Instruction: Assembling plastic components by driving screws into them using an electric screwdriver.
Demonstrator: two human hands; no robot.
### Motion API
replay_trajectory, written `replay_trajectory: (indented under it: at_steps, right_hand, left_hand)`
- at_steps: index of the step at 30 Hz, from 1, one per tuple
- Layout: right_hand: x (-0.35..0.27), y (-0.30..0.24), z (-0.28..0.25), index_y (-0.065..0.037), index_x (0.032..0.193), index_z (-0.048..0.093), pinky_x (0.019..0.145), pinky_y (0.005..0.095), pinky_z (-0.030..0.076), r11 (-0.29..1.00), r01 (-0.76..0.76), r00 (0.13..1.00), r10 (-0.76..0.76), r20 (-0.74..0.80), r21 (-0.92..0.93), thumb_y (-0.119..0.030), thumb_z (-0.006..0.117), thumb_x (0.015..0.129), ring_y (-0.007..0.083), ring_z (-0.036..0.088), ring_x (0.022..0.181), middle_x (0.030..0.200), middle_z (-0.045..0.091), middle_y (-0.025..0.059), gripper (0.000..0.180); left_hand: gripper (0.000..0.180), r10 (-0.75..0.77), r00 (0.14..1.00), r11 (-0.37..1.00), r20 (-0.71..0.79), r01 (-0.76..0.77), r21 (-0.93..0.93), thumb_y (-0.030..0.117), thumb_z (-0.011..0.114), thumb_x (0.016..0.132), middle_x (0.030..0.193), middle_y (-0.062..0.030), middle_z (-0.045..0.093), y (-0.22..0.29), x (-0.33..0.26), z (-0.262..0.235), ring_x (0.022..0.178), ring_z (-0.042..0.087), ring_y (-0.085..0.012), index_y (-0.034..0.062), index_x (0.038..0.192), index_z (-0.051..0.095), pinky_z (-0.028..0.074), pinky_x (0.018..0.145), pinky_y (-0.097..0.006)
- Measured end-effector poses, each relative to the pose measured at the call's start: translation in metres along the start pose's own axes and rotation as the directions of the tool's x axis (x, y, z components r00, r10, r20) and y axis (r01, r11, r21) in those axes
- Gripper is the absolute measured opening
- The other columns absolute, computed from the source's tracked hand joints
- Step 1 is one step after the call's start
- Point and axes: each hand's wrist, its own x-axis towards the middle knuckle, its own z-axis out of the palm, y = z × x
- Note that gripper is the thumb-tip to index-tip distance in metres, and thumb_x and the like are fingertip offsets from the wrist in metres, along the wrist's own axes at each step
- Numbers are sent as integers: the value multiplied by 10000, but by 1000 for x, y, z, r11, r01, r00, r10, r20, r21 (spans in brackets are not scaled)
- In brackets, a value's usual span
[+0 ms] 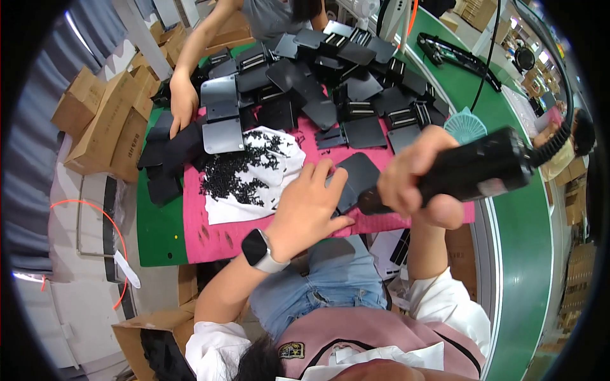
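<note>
1. Left hand, smartwatch on the wrist, pressed flat on a dark plate, fingers spread wide, nothing clasped.
2. Right hand wrapped tight round a black electric screwdriver; grip closed on its body, tip down at the plate's right edge, just beside the left fingertips.
3. Plate lying on a pink mat near the front edge of the green table, right in front of the person.
4. White sheet on the mat left of the plate, strewn with a heap of small black screws.
5. Big pile of black plates farther back across the table, some flat, some with ribbed ends.
6. Another person's hand resting among the pile at the far left, arm coming in from the top.
7. Coiled cable running off the screwdriver's rear to the right.
8. Cardboard boxes stacked left of the table.
9. Teal fan-shaped piece behind the right hand.
</note>
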Motion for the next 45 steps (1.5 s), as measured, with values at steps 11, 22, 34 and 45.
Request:
replay_trajectory:
  at_steps: [11, 22, 34, 45]
  right_hand:
    - [-30, -16, -39, -43, 978, 399, 424, 239, 418, 984, 136, 986, -146, -79, -111, -290, 682, 744, 103, 459, 366, 549, 473, -9, 442]
    - [-9, 14, -33, -14, 1025, 387, 422, 226, 361, 994, 17, 998, -24, -60, -112, -270, 679, 741, 99, 409, 399, 577, 445, 13, 481]
    - [-28, 7, -11, 11, 971, 395, 364, 219, 336, 991, -29, 978, 2, -207, -127, -236, 729, 716, 99, 386, 387, 545, 437, 31, 487]
    - [-48, -17, -20, 15, 973, 415, 387, 236, 398, 999, 3, 988, 2, -157, 33, -181, 737, 691, 124, 436, 397, 560, 474, 54, 471]
  left_hand:
    - [476, -537, 521, 744, -663, 663, -82, 190, 768, 606, 949, -113, 583, -30, -146, -95, 879, 575, -249, 30, 994, 546, 456, 786, -345]
    - [427, -287, -143, -623, -947, 779, 71, 371, 679, 746, 983, -163, 592, 11, -519, -194, 940, 554, -329, 23, 980, 594, 464, 780, -439]
    - [446, -137, 737, 742, -662, 519, 425, 381, 625, 802, 1094, -190, 560, -104, -40, -97, 986, 544, -360, -4, 1017, 559, 449, 828, -409]
    - [442, -285, 711, 701, -643, 612, 366, 254, 735, 598, 826, -156, 604, -118, 27, -64, 774, 597, -338, 15, 886, 501, 490, 646, -413]
